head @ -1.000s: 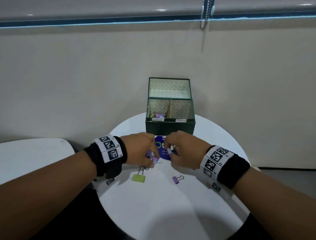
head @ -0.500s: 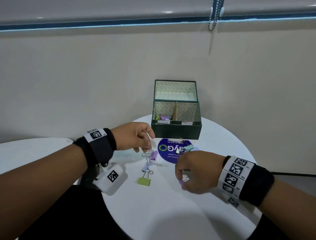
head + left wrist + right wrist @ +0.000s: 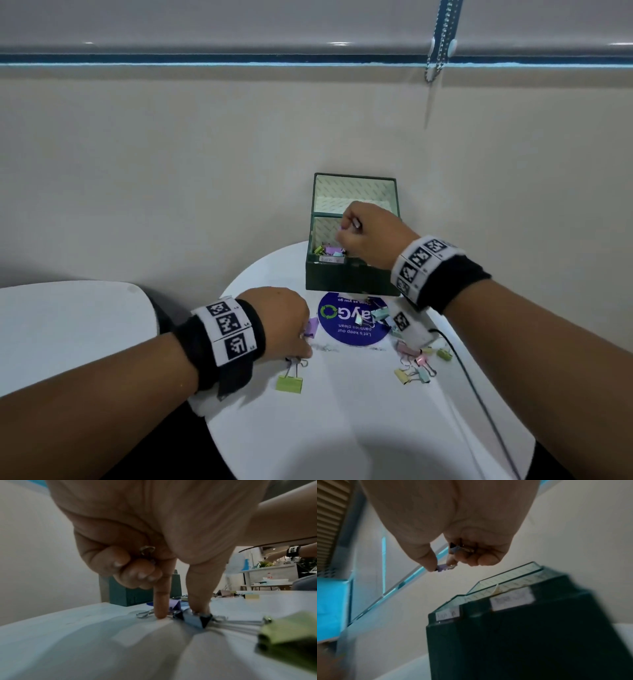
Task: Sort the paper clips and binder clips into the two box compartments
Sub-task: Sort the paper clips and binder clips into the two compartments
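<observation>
The dark green box [image 3: 346,277] stands open at the back of the round white table [image 3: 342,428]; its left compartment holds several pastel binder clips [image 3: 329,250]. My right hand [image 3: 346,226] hovers over that compartment. It pinches a purple binder clip [image 3: 444,566] between thumb and forefinger, and its curled fingers hold a second clip [image 3: 458,549]. My left hand [image 3: 305,346] is down on the table. Its thumb and forefinger [image 3: 161,612] touch down around a blue binder clip [image 3: 193,619], and its curled fingers hold a metal clip loop [image 3: 147,550].
A green binder clip [image 3: 289,383], a purple one [image 3: 311,327] and thin paper clips [image 3: 325,348] lie near my left hand. More pastel clips [image 3: 418,366] sit at the right, beside a cable [image 3: 479,394]. A blue round sticker [image 3: 352,318] lies before the box. Another white table [image 3: 68,325] stands at the left.
My right hand rose from the table front to above the box's left compartment, carrying the purple clip. My left hand dropped from mid-air onto the clips on the table.
</observation>
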